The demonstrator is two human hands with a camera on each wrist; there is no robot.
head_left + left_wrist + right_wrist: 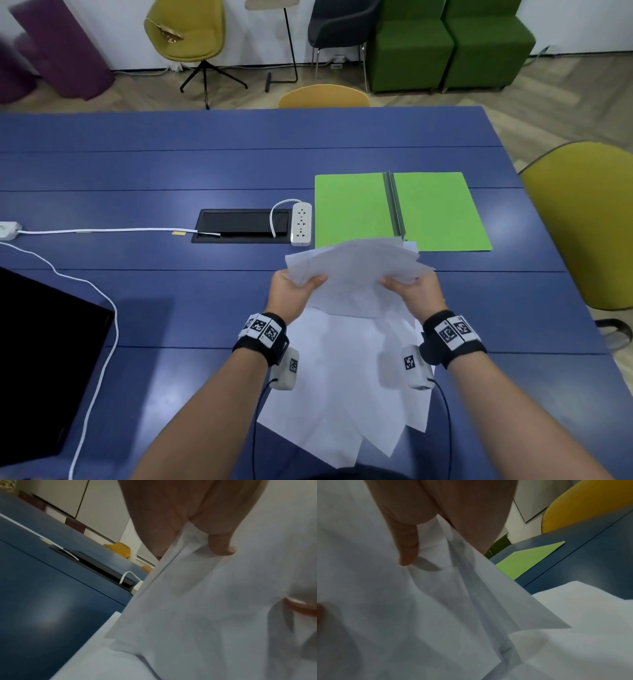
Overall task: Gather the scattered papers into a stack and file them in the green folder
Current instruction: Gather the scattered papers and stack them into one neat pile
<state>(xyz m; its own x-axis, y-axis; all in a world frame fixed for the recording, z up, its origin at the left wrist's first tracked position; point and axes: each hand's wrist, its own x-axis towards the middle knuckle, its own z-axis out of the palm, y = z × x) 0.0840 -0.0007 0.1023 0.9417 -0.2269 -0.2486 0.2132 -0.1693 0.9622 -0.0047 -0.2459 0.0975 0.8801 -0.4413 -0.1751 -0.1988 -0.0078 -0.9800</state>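
Observation:
Both hands hold a loose, uneven bunch of white papers (352,274) lifted above the blue table. My left hand (294,291) grips its left edge, thumb on top; my right hand (414,291) grips the right edge the same way. In the left wrist view the thumb (221,545) presses on the sheets (214,608); the right wrist view shows the right thumb (407,545) on the sheets (402,608). More white papers (346,394) lie fanned on the table under my wrists. The green folder (349,209) lies open and flat just beyond the held bunch, also in the right wrist view (529,559).
A white power strip (301,223) and a black cable hatch (243,226) sit left of the folder. A white cable (102,231) runs left. A black screen (44,370) stands at the near left. A yellow chair (582,226) is by the table's right edge.

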